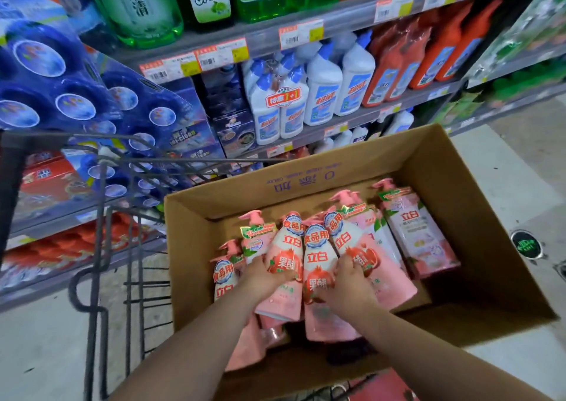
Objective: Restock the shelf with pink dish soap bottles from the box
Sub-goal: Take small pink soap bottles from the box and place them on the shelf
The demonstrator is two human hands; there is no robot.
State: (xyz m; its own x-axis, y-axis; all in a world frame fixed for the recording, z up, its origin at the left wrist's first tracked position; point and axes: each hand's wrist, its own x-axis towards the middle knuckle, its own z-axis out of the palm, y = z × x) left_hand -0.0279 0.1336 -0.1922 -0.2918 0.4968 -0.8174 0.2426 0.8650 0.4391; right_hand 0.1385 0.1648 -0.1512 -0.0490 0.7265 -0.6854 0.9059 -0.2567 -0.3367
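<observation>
Head view: the stocked shelf (337, 22) fills the background; an open cardboard box (465, 216) sits in a wire cart (98, 247) before it; pink dish soap bottles (320, 259) lie heaped inside the box; the left hand (263, 275) clasps one bottle, the right hand (349, 282) its neighbour.

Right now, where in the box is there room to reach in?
Bare cardboard: behind the pump tops along the back of the box, and the near right corner beside the rightmost bottle. Crowded middle: left grip and right grip hold overlapping pink bottles.
</observation>
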